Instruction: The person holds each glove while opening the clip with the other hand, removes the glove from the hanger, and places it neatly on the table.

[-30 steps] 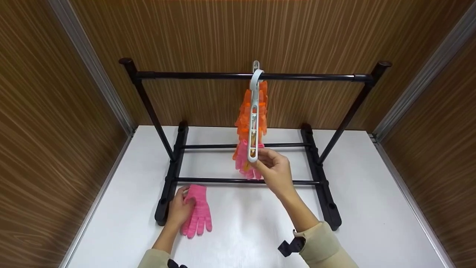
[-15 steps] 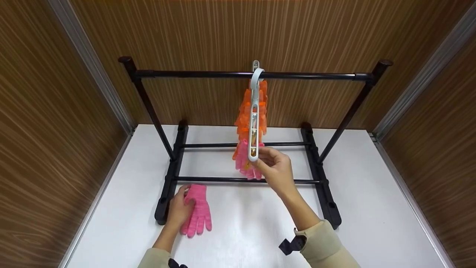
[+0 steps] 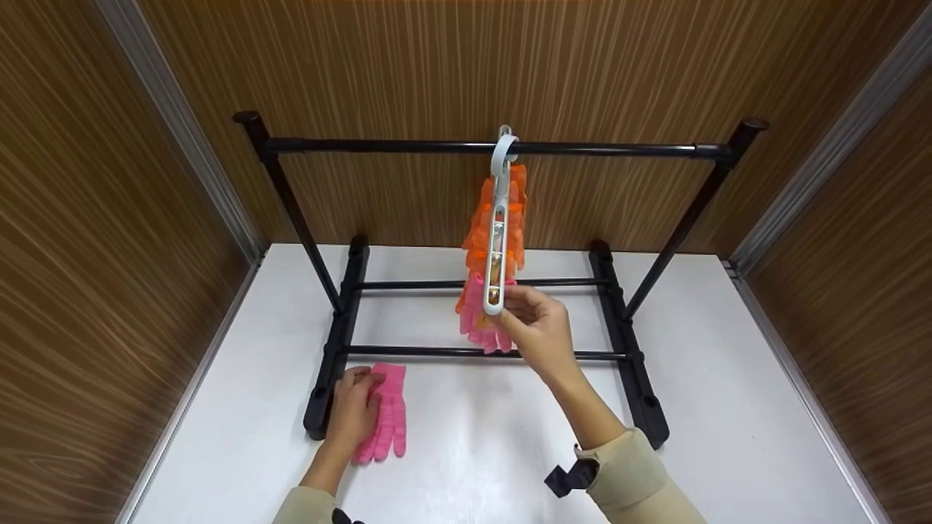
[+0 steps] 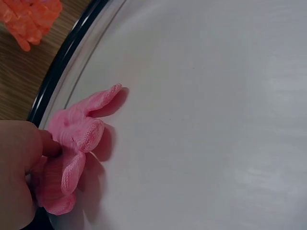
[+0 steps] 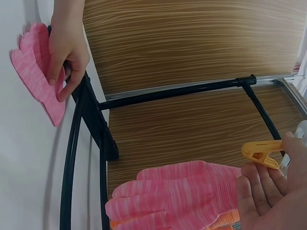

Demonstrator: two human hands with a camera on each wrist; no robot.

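Item: pink glove [image 3: 384, 415], loose, flat on the white bench [image 3: 728, 407] beside the near left foot of the black drying rack [image 3: 335, 356]. My left hand [image 3: 352, 411] lies on its cuff side, fingers bending over the knit and gathering it; a light grip, not a full one. Second pink glove [image 3: 477, 320] hangs from the white clip hanger [image 3: 498, 218], below a bunch of orange gloves [image 3: 510, 218]; the hanger hooks over the rack's top bar. My right hand [image 3: 539, 331] pinches a yellow peg [image 5: 261, 152] at the hanger's lower end, thumb and fingers curled round it. Risks, as I judge them: the peg squeezed open could drop the hung glove; a pull on the hanger could swing it along the bar or unhook it; my loose left grip could drag the bench glove instead of lifting it. Views: only the right wrist shows the peg's shape and the hung glove's fingers spread; the left wrist shows the knit bunching under my fingertips; the head alone shows the whole rack.
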